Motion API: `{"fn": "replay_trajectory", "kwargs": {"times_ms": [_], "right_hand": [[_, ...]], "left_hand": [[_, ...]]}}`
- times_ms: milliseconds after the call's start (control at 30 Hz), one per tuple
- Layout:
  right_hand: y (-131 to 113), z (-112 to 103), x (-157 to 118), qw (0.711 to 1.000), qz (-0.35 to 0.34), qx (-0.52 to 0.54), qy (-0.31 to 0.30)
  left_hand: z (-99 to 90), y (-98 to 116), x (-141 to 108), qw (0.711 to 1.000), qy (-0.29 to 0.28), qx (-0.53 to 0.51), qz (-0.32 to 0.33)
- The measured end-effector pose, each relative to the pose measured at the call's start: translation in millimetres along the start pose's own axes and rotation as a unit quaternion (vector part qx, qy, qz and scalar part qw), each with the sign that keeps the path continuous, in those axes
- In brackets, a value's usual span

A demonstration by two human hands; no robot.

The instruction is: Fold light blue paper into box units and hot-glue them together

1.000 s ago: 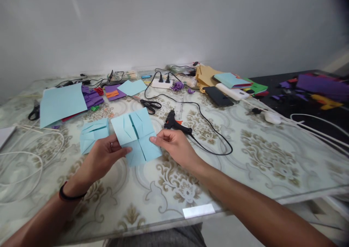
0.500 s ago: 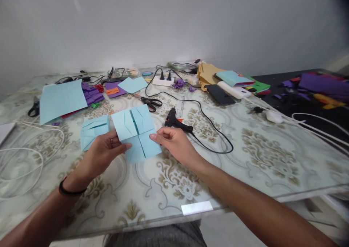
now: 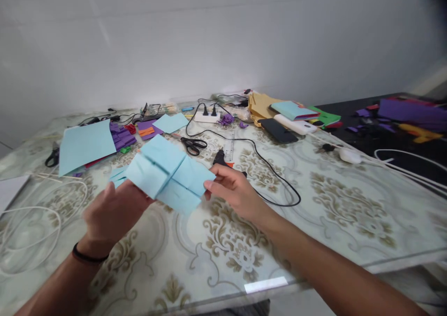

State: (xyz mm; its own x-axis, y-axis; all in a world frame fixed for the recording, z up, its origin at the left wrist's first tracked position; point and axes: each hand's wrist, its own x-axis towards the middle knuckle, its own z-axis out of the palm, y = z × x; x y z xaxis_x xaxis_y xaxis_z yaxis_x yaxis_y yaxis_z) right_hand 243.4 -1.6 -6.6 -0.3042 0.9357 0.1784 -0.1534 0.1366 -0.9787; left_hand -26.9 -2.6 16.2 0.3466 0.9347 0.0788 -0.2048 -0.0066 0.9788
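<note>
A folded light blue paper piece [image 3: 171, 169] with crossing slits is held up above the table, tilted. My right hand [image 3: 230, 188] pinches its right corner between thumb and fingers. At its lower left is my left hand [image 3: 117, 209], blurred, with the fingertips hidden under the paper and the thumb raised off it. A second folded blue piece [image 3: 118, 175] lies on the table behind my left hand, mostly covered. The black glue gun [image 3: 219, 158] lies just beyond my right hand, partly hidden by it. Black-handled scissors [image 3: 193, 145] rest behind the held paper.
On the patterned table [image 3: 335, 199] lie a large blue sheet [image 3: 87, 146] at left, purple strips [image 3: 121, 137], a clear ruler [image 3: 228, 146], a power strip [image 3: 206, 117], a phone [image 3: 278, 131] and white cable [image 3: 57, 227]. A black cord [image 3: 261, 160] loops right of the glue gun.
The held paper has turned clockwise and tilted. My left thumb has lifted off its face, while my right hand has moved slightly right with its corner. The view has shifted a little.
</note>
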Motion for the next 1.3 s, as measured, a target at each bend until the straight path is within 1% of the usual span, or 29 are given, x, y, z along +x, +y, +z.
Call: {"fn": "replay_trajectory", "kwargs": {"times_ms": [33,67,133,200,300,333,400,500,600,867,1133,1300], "right_hand": [[-1,-2,-1,1.0,0.005,-0.012,-0.019],[-1,-2,-1,0.999,0.009,-0.027,-0.036],[-3,-2,-3,0.997,0.013,-0.057,-0.058],[-3,0,-4,0.994,0.011,-0.079,-0.069],[-3,5,-5,0.992,0.023,-0.104,-0.073],[-3,6,-6,0.991,0.03,-0.108,-0.074],[-2,8,-7,0.99,0.04,-0.11,-0.075],[0,9,-8,0.99,0.047,-0.099,-0.09],[2,8,-8,0.99,0.047,-0.087,-0.099],[8,12,-8,0.989,0.041,-0.137,-0.049],[7,16,-9,0.986,0.045,-0.157,-0.023],[8,17,-10,0.987,0.047,-0.154,-0.022]], "left_hand": [[-1.9,3,-1,1.0,0.007,-0.018,-0.009],[-4.3,5,-1,0.999,0.007,-0.034,-0.035],[-9.2,5,-1,0.996,0.008,-0.022,-0.081],[-11.9,1,1,0.993,-0.004,0.071,-0.099],[-9.9,-7,2,0.968,-0.022,0.228,-0.102],[-8.0,-8,2,0.959,-0.026,0.264,-0.101],[-4.1,-9,1,0.947,-0.024,0.303,-0.101],[-0.7,-8,-2,0.942,-0.013,0.319,-0.101],[-0.2,-7,-4,0.938,-0.006,0.335,-0.088],[5.9,-2,-6,0.926,-0.019,0.374,-0.039],[7.7,-1,-6,0.929,-0.023,0.367,-0.034],[5.9,-3,-7,0.93,-0.026,0.365,-0.043]]}}
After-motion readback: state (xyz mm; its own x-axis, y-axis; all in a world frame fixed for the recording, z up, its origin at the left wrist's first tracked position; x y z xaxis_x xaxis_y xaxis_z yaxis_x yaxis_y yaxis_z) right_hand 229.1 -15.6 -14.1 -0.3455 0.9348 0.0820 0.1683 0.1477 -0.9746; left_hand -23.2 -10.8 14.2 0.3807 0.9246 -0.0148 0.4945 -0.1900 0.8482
